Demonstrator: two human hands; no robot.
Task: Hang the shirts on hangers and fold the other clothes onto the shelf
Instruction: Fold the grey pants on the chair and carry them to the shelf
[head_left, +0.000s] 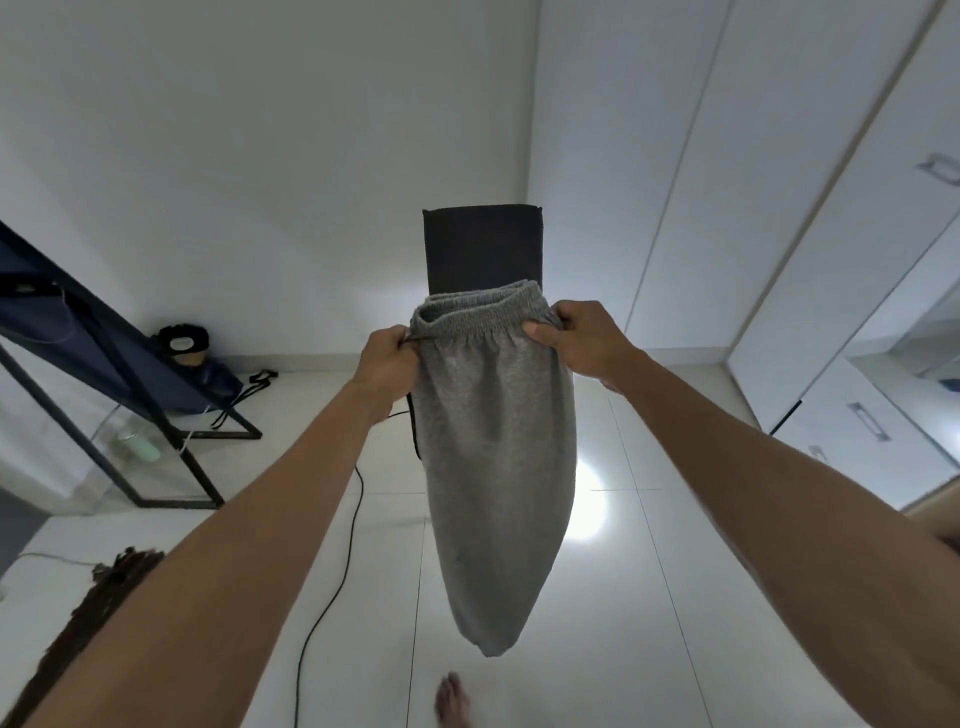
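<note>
Grey sweatpants (493, 457) hang in the air in front of me, held up by their elastic waistband. My left hand (387, 364) pinches the waistband's left end. My right hand (582, 340) grips its right end, thumb on the front of the fabric. The legs lie together and taper down to a point above the floor.
A dark upright panel (483, 249) stands behind the pants against the white wall. A black metal rack (140, 400) with dark blue cloth is at the left. A black cable (332, 582) runs over the tiled floor. White wardrobe doors (841, 234) line the right. A bare foot (453, 699) shows below.
</note>
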